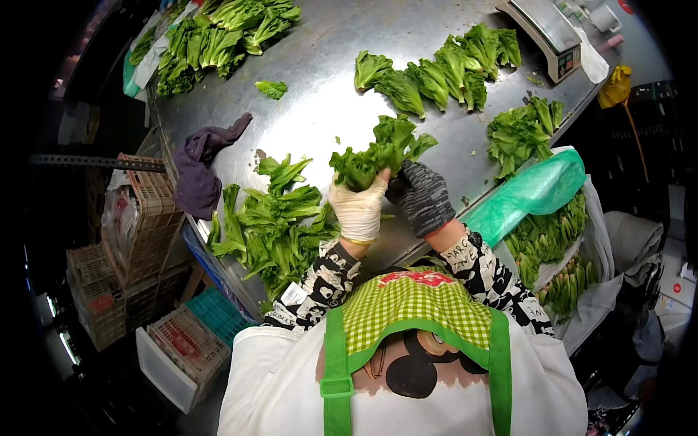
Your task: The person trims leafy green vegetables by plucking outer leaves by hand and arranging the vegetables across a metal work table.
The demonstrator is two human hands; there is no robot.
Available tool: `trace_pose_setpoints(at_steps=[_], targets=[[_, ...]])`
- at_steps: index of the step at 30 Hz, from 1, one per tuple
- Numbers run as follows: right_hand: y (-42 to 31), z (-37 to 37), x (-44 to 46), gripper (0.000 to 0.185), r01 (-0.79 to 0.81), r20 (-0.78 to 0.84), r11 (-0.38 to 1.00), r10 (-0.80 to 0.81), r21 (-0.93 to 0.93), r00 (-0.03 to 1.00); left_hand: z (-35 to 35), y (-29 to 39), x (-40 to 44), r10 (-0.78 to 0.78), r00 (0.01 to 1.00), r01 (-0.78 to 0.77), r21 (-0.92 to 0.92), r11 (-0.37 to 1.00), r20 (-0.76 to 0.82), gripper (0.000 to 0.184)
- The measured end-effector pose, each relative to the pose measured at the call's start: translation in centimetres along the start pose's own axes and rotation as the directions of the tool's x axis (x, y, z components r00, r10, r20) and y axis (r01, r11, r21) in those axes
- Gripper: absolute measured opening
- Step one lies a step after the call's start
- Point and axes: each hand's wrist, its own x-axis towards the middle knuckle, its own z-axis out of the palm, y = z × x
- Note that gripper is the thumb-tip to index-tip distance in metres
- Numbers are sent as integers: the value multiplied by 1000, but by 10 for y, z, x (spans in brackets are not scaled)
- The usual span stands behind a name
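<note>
Both hands are around one head of leafy lettuce (382, 154), held above the steel table near its front edge. My left hand (358, 211), in a pale glove, is closed on the lettuce from the left, thumb upward. On the right, my right hand (422, 198) wears a dark grey knit glove and grips the base end; its fingertips are partly hidden. Loose lettuce leaves (280, 229) lie in a pile left of my left hand. Beyond the hands, a row of lettuce heads (443, 73) rests on the table, and a smaller bunch (522, 136) sits at the right.
On the steel table (313, 80) stand a weighing scale (545, 36) at the far right and a lettuce heap (218, 40) at the far left. A purple cloth (200, 163) hangs over the left edge. Plastic crates (149, 218) are stacked left; a lettuce-filled bag (556, 240) is right.
</note>
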Motion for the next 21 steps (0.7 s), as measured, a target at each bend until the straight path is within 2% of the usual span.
trace_pose_setpoints(at_steps=[1,2,3,4,5,6,7,9,10,11,12,14,15,16,17,18,20,21], targets=[[11,6,-2,15,-59,31,991,55,122,998,0,-6,-3,-22,1000,22,-44,999,-1,28],[14,11,-2,17,-122,62,963,110,239,992,1,-5,-3,-77,997,75,-174,982,-5,27],[16,15,-2,19,-204,116,943,179,264,977,3,-2,-3,-132,991,125,-301,945,-3,26],[18,14,-4,20,-438,336,419,298,795,894,4,-1,-2,-185,983,169,-423,890,4,25],[4,8,-1,22,-407,533,-361,396,839,748,4,-1,0,-267,964,227,-545,807,6,21],[4,9,-3,19,-480,406,81,424,873,810,2,-4,-1,-279,960,231,-558,797,-2,20],[6,11,-5,17,-458,282,507,388,730,878,-3,-10,-3,-291,957,234,-572,786,-9,18],[6,7,-1,14,-436,184,564,447,702,875,-17,-4,-4,-268,963,205,-555,806,-35,11],[6,-1,4,13,-427,236,220,576,877,783,-24,3,-7,-236,971,170,-552,816,-50,11],[3,-8,8,11,-320,334,-146,658,936,675,-37,5,-8,-250,967,210,-415,885,-46,15],[0,-12,9,10,-358,168,108,734,928,658,-50,6,-7,-265,963,244,-267,933,-46,20],[-11,-21,6,11,-455,-6,565,632,688,775,-63,-1,-1,-187,964,158,-158,975,-187,32],[-15,-20,3,12,-414,-78,719,542,557,837,-73,-10,4,-252,936,208,-193,959,-245,40],[-19,-17,2,13,-349,-134,845,432,405,892,-75,-14,1,-259,914,170,-285,943,-311,39],[-23,-15,1,14,-268,-170,934,311,237,935,-81,-15,2,-308,917,217,-332,918,-254,35],[-27,-12,0,15,-222,-175,960,252,173,952,-85,-13,3,-355,915,264,-377,888,-194,32],[-36,-7,1,16,-115,-166,992,120,43,979,-68,-1,-2,-504,864,430,-531,730,7,29],[-50,-7,3,15,-135,-125,984,149,114,981,-55,11,-6,-491,866,447,-587,675,96,21]])
